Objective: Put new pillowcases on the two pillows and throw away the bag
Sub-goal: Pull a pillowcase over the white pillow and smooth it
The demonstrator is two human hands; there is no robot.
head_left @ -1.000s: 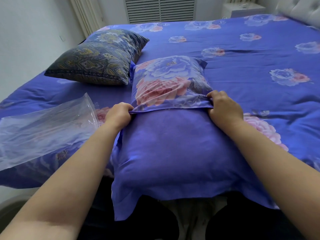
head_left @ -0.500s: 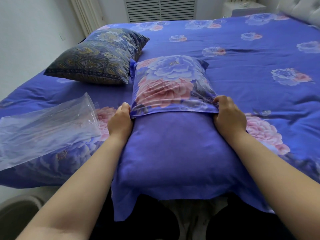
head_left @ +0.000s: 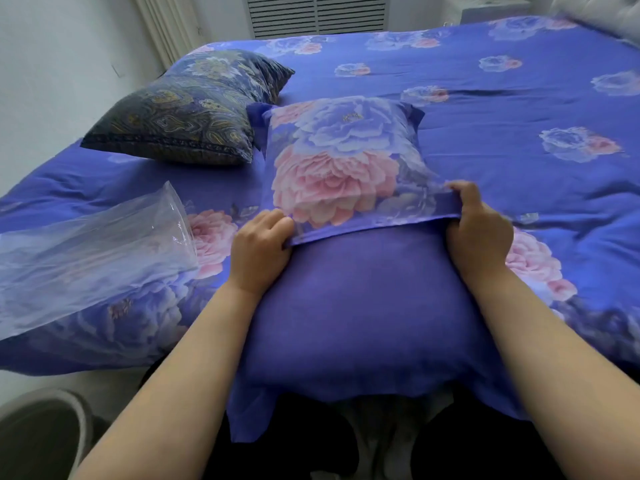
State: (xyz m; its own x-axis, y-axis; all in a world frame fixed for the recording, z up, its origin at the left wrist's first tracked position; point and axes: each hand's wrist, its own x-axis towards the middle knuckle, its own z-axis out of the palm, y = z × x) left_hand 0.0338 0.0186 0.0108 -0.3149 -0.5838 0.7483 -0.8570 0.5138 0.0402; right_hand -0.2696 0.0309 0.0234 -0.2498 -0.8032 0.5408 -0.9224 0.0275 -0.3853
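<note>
I am working the first pillow (head_left: 360, 306) into its new pillowcase (head_left: 339, 168), and I judge this step to be roughly half done: the far part of the pillow is sitting inside the flowered case while the plain purple near part is lying bare toward me, hanging a little over the bed's (head_left: 519, 81) near edge. My left hand (head_left: 259, 251) is pinching the open hem of the case at its left corner, fingers curled round the cloth, and my right hand (head_left: 479, 230) is gripping the same hem at the right corner, so the opening is being held taut across the pillow between them. The next move, as I read it, is calling for both hands to draw the hem toward me evenly, perhaps with a shake to seat the filling, and the risk I am weighing is the cloth bunching on one side if one hand is leading. The case is looking soft and thin, printed with large pink and lilac blooms on purple, matching the bed cover. The second pillow (head_left: 194, 112), in a dark patterned cover, is lying at the far left of the bed, not yet done. The clear plastic bag (head_left: 90, 258) is lying crumpled at the left edge, waiting to be thrown away.
</note>
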